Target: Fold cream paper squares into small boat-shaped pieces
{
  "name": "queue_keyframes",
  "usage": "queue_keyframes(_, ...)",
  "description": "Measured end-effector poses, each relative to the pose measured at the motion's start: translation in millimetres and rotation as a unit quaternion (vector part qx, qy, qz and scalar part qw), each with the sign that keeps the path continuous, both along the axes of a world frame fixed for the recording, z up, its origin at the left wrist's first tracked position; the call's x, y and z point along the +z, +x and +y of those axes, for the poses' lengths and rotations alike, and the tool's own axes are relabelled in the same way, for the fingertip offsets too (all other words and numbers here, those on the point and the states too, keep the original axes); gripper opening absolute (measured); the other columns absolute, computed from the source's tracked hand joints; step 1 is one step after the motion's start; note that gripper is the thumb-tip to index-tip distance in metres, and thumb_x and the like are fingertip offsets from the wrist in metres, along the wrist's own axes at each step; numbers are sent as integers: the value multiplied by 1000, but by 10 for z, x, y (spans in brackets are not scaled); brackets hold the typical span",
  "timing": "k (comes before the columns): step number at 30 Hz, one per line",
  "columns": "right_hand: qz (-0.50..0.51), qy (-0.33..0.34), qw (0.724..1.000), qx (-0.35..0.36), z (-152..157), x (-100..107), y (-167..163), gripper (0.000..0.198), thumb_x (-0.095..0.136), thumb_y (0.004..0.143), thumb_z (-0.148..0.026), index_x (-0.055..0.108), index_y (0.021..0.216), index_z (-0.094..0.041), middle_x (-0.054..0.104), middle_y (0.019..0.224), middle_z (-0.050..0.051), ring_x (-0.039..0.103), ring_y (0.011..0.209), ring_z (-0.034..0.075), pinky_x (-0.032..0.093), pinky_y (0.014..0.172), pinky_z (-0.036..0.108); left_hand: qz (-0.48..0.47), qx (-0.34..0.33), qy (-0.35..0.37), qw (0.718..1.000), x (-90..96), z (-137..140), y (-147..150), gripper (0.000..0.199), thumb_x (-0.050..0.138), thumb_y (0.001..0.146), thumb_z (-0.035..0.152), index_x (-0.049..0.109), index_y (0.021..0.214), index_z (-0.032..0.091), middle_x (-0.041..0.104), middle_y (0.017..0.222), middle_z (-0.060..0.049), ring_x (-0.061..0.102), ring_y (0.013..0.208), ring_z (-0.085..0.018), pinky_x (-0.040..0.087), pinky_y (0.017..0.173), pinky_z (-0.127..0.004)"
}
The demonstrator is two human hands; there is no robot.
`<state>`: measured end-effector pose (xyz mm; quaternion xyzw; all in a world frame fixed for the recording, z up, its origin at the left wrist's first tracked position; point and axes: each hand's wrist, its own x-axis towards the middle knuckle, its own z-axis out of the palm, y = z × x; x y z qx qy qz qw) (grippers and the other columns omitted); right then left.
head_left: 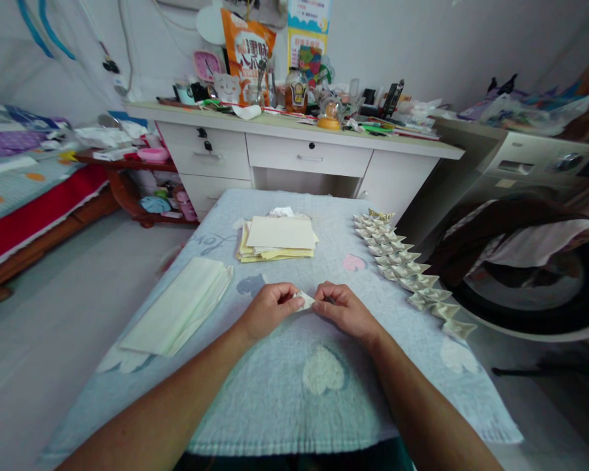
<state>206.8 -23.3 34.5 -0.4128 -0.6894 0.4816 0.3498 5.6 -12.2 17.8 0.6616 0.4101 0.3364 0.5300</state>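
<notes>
A small folded piece of white paper (305, 300) is pinched between both hands above the middle of the table. My left hand (273, 306) grips its left end between thumb and fingers. At its right tip, my right hand (341, 307) is closed with thumb against forefinger. Beyond the hands lies a stack of cream paper sheets (281, 233), slightly uneven at the edges. A pale green folded bundle of paper (179, 306) rests to the left. Along the right side runs a row of several folded paper pieces (402, 256), pointed and nested together.
A blue patterned cloth (275, 399) covers the table. Behind it stands a white desk (309, 154) crowded with a jar (296, 90), an orange bag (248, 52) and a pink clock (207, 65). On the right is a washing machine (525, 160) with its door open; a bed (44, 190) is at left.
</notes>
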Motion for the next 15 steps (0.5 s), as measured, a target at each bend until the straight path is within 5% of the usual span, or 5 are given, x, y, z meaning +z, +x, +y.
queue_keyframes(15,14,-8,1000,4,-6,-22,-3,25,63,79,-41,63,76,-16,53,69,-1,46,69,13,35,67,24,-18,9,-32,999,-2,2,26,29,57,80,39,57,69,12,44,60,4,39,58,-9,28,55,-22)
